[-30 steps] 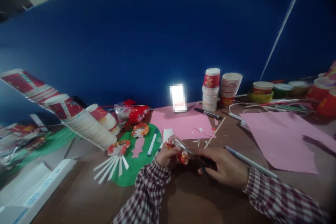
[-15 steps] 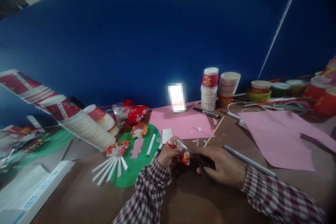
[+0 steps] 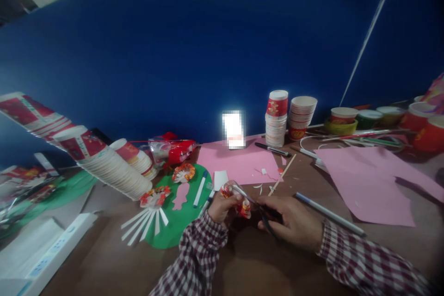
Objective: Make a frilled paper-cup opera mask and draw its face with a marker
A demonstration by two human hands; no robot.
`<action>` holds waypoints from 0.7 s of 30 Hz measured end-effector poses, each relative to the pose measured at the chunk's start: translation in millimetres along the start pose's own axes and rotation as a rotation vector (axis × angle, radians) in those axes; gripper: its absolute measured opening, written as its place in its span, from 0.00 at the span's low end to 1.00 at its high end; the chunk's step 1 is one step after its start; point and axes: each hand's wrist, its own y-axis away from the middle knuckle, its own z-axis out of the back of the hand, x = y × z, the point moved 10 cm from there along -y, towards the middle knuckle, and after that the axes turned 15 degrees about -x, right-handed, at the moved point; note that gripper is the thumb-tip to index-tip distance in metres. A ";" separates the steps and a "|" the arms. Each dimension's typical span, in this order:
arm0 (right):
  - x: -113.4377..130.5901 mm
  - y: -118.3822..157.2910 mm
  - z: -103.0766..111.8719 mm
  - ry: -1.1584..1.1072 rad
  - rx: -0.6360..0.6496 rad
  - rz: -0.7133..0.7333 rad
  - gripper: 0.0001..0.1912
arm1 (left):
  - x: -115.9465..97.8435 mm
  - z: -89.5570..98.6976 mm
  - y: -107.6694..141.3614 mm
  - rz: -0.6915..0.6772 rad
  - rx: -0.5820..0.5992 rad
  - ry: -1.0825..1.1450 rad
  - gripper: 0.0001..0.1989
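In the head view my left hand [image 3: 221, 207] pinches a small red, white and yellow piece of cut paper cup [image 3: 245, 209], its strips curled into rolls. My right hand [image 3: 294, 222] is closed round the dark handles of a pair of scissors [image 3: 265, 217]. The scissors' metal blades reach left across the cup piece, close to my left fingertips. Beside my left wrist lies a green paper round [image 3: 166, 233]. On it are a pink paper cutout [image 3: 181, 195], a marker [image 3: 200, 189] and a curled cup-paper ring [image 3: 183, 173]. A cup piece with fanned white strips [image 3: 154, 208] overlaps the round's left edge.
Stacked paper cups [image 3: 114, 171] lean at the left, and more cup stacks [image 3: 276, 120] stand at the back. Pink paper sheets [image 3: 367, 185] lie at the right and behind my hands [image 3: 239, 162]. A silver pen-like stick [image 3: 329, 212] rests beside my right hand. A white box [image 3: 62, 245] is front left.
My right hand and the scissors have shifted very slightly left. The curled end of the cup piece has turned a little; my left hand keeps hold of it.
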 end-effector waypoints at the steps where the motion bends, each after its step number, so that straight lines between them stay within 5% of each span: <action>1: -0.1 0.0 -0.2 0.002 -0.001 0.000 0.14 | 0.5 0.3 0.0 0.006 -0.004 0.002 0.11; 21: 4.1 -1.1 -0.7 0.108 -0.009 0.033 0.08 | 6.1 3.5 -0.5 0.052 0.004 -0.001 0.11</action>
